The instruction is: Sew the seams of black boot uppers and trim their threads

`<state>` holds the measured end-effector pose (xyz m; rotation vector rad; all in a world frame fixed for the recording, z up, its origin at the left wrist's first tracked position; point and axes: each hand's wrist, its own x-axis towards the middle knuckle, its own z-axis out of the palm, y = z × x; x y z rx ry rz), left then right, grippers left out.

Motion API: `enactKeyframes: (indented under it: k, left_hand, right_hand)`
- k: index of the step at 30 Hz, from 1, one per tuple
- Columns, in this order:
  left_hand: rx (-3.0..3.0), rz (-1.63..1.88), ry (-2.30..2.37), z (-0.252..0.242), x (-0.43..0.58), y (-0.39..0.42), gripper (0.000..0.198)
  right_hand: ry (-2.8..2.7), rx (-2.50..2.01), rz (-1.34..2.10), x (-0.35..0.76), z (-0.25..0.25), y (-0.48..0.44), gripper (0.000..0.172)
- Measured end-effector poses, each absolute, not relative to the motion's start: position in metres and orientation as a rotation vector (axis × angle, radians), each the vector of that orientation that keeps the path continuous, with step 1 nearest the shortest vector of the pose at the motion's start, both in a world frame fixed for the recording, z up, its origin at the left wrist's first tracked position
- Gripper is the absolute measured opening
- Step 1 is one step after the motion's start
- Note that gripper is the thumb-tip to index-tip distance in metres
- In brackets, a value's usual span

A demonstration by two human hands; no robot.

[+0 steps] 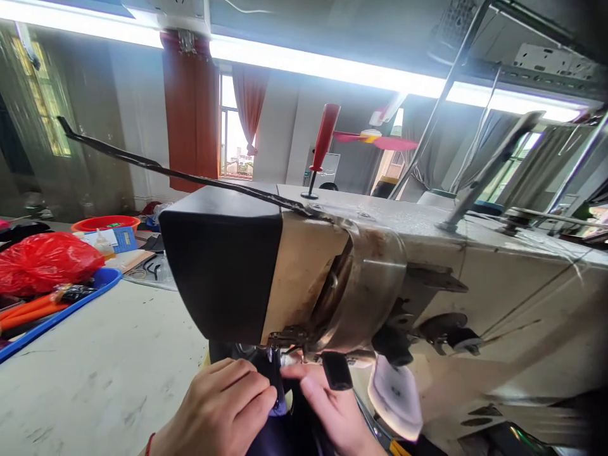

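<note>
A sewing machine with a black end cover and a worn metal guard fills the middle of the view. Under its head, near the needle area, lies dark material. My left hand, with a red string at the wrist, has its fingers curled together over the edge of this material. Just right of it, my right hand reaches in below the machine head, index finger stretched toward the needle area and thumb apart. What lies beneath its palm is hidden.
On the left of the pale table are a blue tray, a red plastic bag, orange-handled tools and a red basin. A red-handled screwdriver stands upright on the machine; a black strip juts left.
</note>
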<state>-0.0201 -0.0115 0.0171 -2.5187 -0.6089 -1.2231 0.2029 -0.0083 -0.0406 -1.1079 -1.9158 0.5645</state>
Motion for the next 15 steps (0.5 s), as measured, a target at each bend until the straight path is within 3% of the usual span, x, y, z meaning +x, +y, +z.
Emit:
enactKeyframes:
  k: [15]
  left_hand:
    - [-2.460,-1.290,-0.598,0.005,-0.014,0.005,0.023]
  right_hand:
    - [-1.836,-1.012,0.809,0.191,-0.034,-0.002,0.045]
